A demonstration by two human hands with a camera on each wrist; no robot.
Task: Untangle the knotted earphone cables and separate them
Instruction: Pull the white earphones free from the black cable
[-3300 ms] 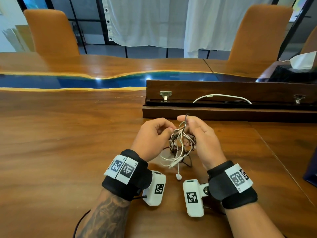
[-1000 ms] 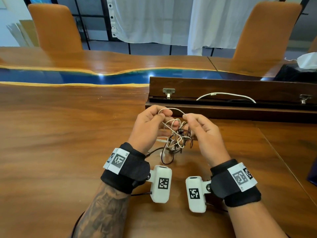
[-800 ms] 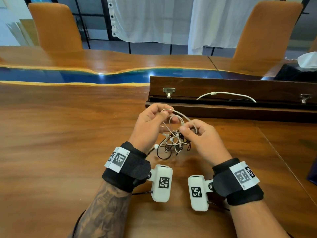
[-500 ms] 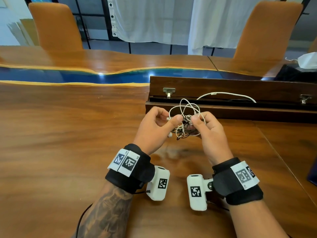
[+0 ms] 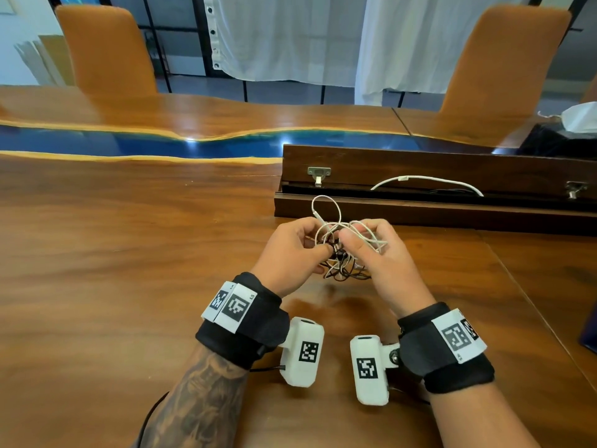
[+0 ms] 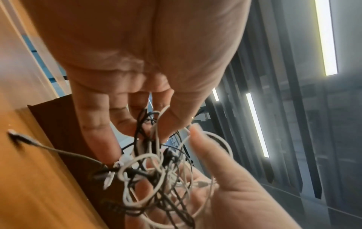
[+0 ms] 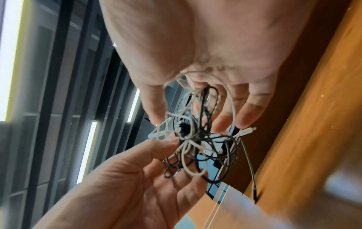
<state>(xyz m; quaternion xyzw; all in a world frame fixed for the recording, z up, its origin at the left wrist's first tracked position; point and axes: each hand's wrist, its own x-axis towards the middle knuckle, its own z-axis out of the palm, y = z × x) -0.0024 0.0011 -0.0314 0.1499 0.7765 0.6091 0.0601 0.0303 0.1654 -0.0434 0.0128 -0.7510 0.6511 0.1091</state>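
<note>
Pinching tangled earphone cables | left hand, right hand | both raised above table

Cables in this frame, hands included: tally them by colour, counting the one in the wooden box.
White earphone cable, in the tangle held by left hand and right hand: 1
Black earphone cable, same tangle: 1
White cable in the wooden box: 1
Total: 3
</note>
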